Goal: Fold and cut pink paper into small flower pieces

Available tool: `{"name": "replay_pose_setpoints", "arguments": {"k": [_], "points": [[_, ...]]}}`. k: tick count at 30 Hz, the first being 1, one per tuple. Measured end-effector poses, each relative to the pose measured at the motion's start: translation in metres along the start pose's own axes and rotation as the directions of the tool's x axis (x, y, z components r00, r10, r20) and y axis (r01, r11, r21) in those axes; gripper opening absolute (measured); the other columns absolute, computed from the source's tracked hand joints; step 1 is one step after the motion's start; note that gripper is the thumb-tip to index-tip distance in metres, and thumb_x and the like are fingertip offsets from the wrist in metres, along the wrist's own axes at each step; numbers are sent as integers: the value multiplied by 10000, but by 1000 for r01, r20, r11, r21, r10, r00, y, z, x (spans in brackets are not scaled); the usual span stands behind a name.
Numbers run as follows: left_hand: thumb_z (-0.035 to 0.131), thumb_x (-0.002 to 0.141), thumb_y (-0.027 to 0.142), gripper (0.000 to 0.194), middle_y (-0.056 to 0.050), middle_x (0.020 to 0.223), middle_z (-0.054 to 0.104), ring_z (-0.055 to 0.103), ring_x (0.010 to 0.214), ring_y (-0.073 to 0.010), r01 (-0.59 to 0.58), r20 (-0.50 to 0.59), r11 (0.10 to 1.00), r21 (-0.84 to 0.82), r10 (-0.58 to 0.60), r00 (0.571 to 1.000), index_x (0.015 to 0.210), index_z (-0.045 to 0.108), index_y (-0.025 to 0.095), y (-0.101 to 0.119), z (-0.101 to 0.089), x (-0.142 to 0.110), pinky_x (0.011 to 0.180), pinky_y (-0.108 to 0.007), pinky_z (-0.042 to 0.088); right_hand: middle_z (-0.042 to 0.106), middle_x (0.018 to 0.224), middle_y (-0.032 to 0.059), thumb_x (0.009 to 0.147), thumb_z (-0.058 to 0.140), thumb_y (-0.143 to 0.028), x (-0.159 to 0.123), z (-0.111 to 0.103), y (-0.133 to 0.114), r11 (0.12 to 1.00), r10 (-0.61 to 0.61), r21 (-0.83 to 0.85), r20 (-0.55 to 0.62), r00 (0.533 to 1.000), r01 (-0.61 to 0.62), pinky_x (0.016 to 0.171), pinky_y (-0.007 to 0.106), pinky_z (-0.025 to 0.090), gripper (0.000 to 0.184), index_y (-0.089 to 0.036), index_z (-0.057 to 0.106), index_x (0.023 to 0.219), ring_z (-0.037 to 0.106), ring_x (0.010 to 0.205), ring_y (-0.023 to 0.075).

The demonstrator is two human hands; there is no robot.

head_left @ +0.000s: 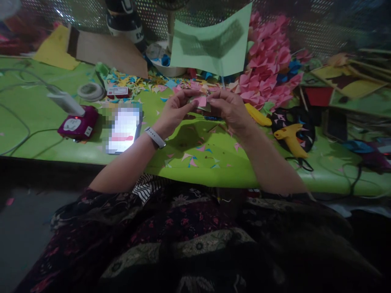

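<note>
Between my two hands, raised over the green table point(201, 162), is a small piece of pink paper point(200, 100). My left hand point(175, 110) pinches it between thumb and fingertips. The fingers of my right hand point(229, 106) are closed together at its right side, and what lies in them is too small to make out. A pale piece shows just beneath the pink one. Just behind my hands are a heap of folded pink paper pieces point(270, 57) and a standing light green sheet point(210, 49). Small coloured paper scraps lie on the table below.
At the left are a lit phone point(124, 128), a purple power block point(77, 124) with a white charger point(65, 101), cables and a tape roll point(91, 92). To the right lies a yellow glue gun point(290, 136) on a dark dish. Behind stand a white bowl point(171, 71) and brown card point(110, 55).
</note>
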State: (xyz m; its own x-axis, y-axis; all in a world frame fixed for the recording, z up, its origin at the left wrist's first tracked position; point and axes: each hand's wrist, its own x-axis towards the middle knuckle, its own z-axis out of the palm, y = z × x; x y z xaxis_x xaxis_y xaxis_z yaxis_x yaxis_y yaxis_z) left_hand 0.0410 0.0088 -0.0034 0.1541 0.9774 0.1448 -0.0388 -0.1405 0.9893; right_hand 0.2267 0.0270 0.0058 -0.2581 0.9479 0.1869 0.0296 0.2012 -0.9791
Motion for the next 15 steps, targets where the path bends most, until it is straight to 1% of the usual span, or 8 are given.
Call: {"name": "replay_pose_setpoints", "arguments": {"k": [4,7,11,15], "points": [[675,886,239,270,-67,1052,729,726,914,-164,2,23,1000,-30,-1,1000,1155,669,216,-3,-1,1,721,-247,580,634,784,-17,819,738,-240,-1,1,-2,998,51,22,3,999,-51,754,310,571,100,-215,640,822,666,825,151],[673,885,237,258,-74,1038,734,724,911,-166,-21,28,999,-27,22,999,1140,688,206,-7,-1,2,734,-251,585,621,757,-27,805,740,-207,-2,2,-3,998,65,21,-1,998,-65,741,306,570,105,-216,636,808,650,782,140],[680,883,250,260,-85,1029,737,720,895,-164,-83,32,996,30,82,996,1135,693,187,-11,0,3,741,-255,588,621,735,-29,788,736,-168,-2,3,-5,998,58,-11,-12,998,-58,739,311,569,105,-212,641,779,636,747,133],[744,823,248,343,-82,1066,737,705,880,-155,-164,59,981,103,158,986,1154,689,176,-13,0,4,755,-266,590,626,723,-23,771,749,-161,-1,2,-7,995,99,7,-23,995,-99,742,317,574,125,-206,633,754,642,741,137]]}}
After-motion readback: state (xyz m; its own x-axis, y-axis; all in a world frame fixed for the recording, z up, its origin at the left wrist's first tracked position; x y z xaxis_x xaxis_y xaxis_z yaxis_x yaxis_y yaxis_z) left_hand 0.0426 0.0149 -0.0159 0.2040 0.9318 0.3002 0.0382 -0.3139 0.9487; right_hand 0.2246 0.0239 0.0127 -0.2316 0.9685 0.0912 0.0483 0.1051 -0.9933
